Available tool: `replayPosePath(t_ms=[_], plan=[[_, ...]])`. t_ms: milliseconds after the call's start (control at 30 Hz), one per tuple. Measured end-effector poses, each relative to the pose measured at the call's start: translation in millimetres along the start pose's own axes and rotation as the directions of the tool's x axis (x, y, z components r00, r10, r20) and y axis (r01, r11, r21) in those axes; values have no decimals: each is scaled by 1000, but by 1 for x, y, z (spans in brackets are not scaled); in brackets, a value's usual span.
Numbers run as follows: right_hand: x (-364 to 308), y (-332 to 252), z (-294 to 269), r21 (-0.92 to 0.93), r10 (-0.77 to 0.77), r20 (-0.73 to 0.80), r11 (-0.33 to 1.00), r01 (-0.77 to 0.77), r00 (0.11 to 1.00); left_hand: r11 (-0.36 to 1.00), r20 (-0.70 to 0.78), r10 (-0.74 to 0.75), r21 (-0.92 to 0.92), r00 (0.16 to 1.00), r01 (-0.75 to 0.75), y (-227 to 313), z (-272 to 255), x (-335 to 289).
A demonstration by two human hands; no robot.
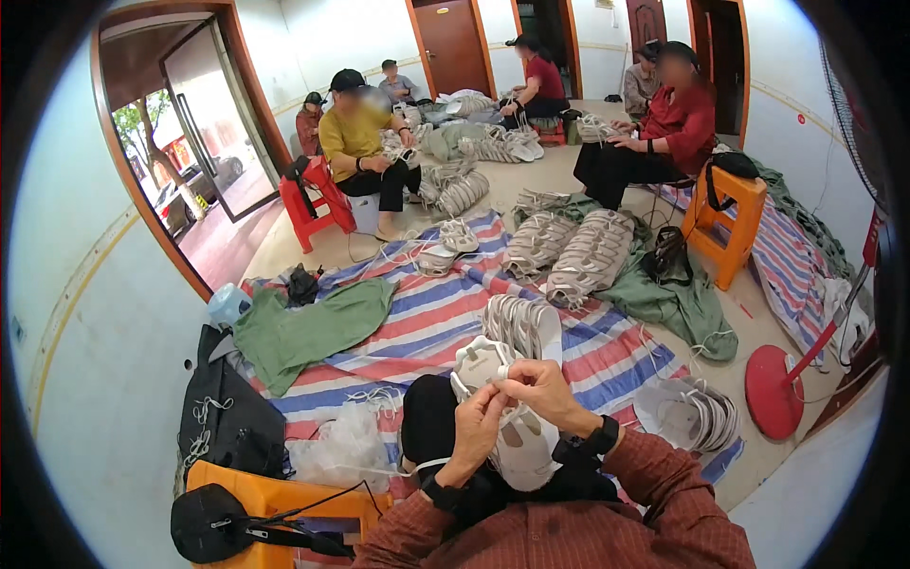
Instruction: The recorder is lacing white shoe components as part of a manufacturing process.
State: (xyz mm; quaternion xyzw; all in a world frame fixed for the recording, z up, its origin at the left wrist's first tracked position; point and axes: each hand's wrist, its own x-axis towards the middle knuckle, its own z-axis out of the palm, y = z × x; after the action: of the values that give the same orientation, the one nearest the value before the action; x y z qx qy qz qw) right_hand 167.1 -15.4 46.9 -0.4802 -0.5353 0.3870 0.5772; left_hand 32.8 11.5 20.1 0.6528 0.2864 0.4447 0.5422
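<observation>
A pale beige shoe upper (524, 462) lies over my lap, its front part toward me and its opening pointing away. My left hand (477, 429) pinches at its upper edge, with thumb and fingertips closed. My right hand (548, 391) is closed beside it, fingertips almost meeting those of the left. A small white bit shows at the right fingertips; whether it is a lace end or the upper's edge I cannot tell. Just beyond my hands, a row of nested shoe uppers (517, 321) stands on the striped sheet.
A striped tarp (436, 308) covers the floor, with a green cloth (313, 327) and bundled uppers (592, 256) on it. More stacked uppers (701, 417) sit at right, near a red fan base (773, 394). An orange stool (251, 484) stands at left. Several people work farther back.
</observation>
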Motion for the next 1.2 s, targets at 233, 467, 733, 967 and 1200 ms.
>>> replayPosePath(t_ms=[233, 467, 733, 967, 1200], plan=[[-3, 6, -2, -92, 56, -13, 994, -57, 998, 983, 84, -67, 179, 994, 51, -16, -4, -8], [0, 8, -5, -64, -4, -20, 998, 3, 1000, 981, 115, -52, 192, 992, 29, -22, -5, -13], [-1, 3, 0, 35, 55, -14, 998, -54, 998, 991, 3, 41, 127, 999, -41, 1, -1, 0], [-1, 4, 0, 61, 29, 34, 998, -31, 999, 994, 46, 8, 110, 999, -13, 9, -3, -1], [-1, 1, 2, 105, 42, 35, 993, -45, 999, 995, 42, 22, 92, 999, -25, 6, -3, 0]])
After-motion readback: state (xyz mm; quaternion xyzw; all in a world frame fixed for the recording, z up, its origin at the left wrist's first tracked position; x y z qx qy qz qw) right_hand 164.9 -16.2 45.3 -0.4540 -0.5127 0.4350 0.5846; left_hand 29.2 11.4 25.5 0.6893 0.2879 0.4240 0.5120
